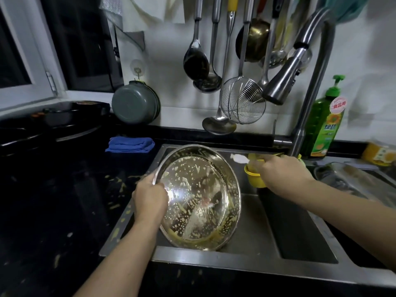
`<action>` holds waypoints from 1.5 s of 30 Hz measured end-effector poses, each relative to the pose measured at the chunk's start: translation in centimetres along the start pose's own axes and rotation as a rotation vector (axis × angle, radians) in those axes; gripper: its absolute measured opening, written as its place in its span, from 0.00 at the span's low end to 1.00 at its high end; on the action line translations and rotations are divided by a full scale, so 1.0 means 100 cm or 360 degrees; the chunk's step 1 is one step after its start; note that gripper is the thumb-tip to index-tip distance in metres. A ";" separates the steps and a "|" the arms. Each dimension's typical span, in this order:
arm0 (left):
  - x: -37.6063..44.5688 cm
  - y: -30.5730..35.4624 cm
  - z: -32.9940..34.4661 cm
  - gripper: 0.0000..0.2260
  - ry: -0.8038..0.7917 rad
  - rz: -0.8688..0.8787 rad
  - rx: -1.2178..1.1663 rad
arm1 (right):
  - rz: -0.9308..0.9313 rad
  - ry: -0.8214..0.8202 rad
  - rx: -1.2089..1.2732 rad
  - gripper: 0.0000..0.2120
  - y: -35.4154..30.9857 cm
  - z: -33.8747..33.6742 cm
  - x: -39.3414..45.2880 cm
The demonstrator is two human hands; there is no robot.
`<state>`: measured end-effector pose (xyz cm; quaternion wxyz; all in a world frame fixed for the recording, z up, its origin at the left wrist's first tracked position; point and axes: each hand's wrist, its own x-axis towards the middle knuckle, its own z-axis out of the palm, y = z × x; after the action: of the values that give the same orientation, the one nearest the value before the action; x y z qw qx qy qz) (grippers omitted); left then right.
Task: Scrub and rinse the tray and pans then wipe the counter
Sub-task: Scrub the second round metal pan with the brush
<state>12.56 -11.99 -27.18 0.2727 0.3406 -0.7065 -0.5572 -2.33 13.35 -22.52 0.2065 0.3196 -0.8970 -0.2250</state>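
In the head view, the left hand [150, 199] grips the left rim of a round, shiny stainless-steel pan [198, 197], fingers curled over the edge; the pan stands tilted on its near edge on the ledge of the steel sink [252, 236], its inside spotted with yellowish residue. The right hand [285, 171] is closed around something at a small yellow plastic cup [254, 176] hanging at the far side of the sink; a white object [239, 159] sticks out left of the fist, too blurred to identify. A second metal tray [351, 179] lies at the right, partly cut off and smeared. The black counter [64, 200] on the left carries yellowish spatters. A folded blue cloth [130, 144] lies far left of the sink, and a green dish-soap bottle [325, 123] stands behind the faucet [285, 82].
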 end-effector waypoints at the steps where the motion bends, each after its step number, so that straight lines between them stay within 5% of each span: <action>1: 0.001 0.000 0.000 0.19 -0.0012 -0.0019 0.0013 | 0.0102 0.0045 0.0173 0.20 -0.002 0.005 0.000; 5: -0.002 0.001 -0.001 0.17 -0.0126 -0.0083 -0.0028 | 0.0388 -0.0101 0.1117 0.21 -0.043 0.006 0.010; 11: -0.006 0.004 -0.002 0.16 -0.0237 -0.0069 -0.0095 | 0.0330 -0.0035 0.1565 0.25 -0.101 -0.017 0.038; 13: -0.009 0.006 -0.002 0.18 -0.0295 -0.0065 -0.0121 | 0.0240 0.0062 0.1539 0.25 -0.116 -0.022 0.034; 17: -0.006 0.007 -0.002 0.17 -0.0279 -0.0107 -0.0195 | 0.0718 0.0111 0.1418 0.30 -0.120 -0.017 0.031; 22: -0.002 0.005 -0.004 0.20 -0.0287 -0.0105 -0.0257 | 0.0067 0.0037 0.1462 0.32 -0.150 -0.010 0.022; 26: -0.004 0.005 -0.004 0.22 -0.0255 -0.0084 -0.0278 | 0.0670 0.0428 0.1585 0.27 -0.125 0.000 0.028; 30: -0.003 0.003 -0.002 0.21 -0.0277 -0.0129 -0.0304 | 0.0882 0.0135 0.1926 0.24 -0.126 -0.016 0.025; 34: -0.005 0.005 -0.003 0.21 -0.0312 -0.0086 -0.0308 | 0.1531 -0.0286 0.3500 0.15 -0.114 -0.031 0.039; 36: -0.007 0.008 -0.002 0.18 -0.0315 -0.0059 -0.0327 | 0.1723 -0.0375 0.3884 0.13 -0.095 -0.040 0.055; 38: -0.008 0.008 0.000 0.17 -0.0335 -0.0031 -0.0351 | 0.1591 -0.0436 0.3839 0.12 -0.089 -0.058 0.063; 43: -0.005 0.008 0.002 0.25 -0.0357 0.0018 -0.0337 | 0.0688 -0.0936 0.3323 0.10 -0.112 -0.091 0.044; 45: -0.004 0.007 0.001 0.25 -0.0382 0.0012 -0.0348 | 0.0940 -0.0821 0.3539 0.12 -0.106 -0.083 0.050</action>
<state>12.62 -11.53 -26.55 0.2239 0.2374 -0.6704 -0.6664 3.46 0.36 -20.33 -0.3290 0.0489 -0.6544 0.6790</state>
